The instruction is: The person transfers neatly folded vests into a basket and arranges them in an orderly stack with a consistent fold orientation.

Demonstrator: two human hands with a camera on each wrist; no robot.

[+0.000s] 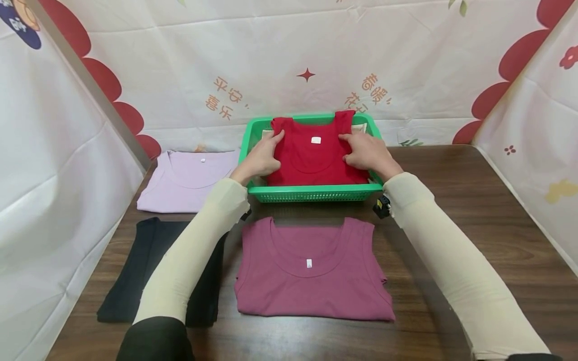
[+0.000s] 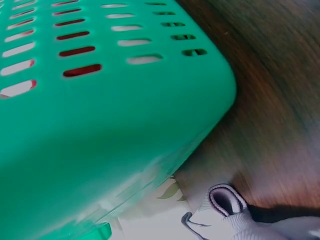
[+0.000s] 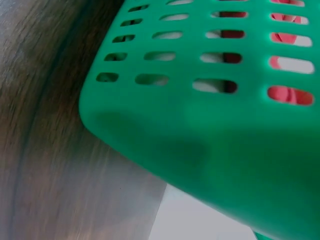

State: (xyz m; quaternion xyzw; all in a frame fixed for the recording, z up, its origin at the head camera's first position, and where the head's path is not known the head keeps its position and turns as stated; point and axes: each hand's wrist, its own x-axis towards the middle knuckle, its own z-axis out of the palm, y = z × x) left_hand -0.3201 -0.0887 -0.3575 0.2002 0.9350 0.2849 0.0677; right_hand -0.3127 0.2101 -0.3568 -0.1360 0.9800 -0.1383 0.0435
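In the head view a folded red top (image 1: pixel 316 160) with a white label lies inside a green basket (image 1: pixel 311 193). The left hand (image 1: pixel 263 156) touches the top's left side, finger and thumb spread apart on the cloth. At the opposite side the right hand (image 1: pixel 368 153) rests on the red fabric in a similar pose. Remaining fingers of both hands are mostly hidden. Both wrist views show the basket's slotted wall (image 2: pixel 100 115) (image 3: pixel 200 125), with red and white showing through the slots; neither shows the hand.
A mauve folded top (image 1: pixel 316 291) lies on the wooden table (image 1: pixel 451 200) in front of the basket. At the left are a lilac top (image 1: pixel 180 188) and a black folded garment (image 1: pixel 140 271), partly under the left forearm. Printed cloth (image 1: pixel 289 55) hangs behind and at both sides.
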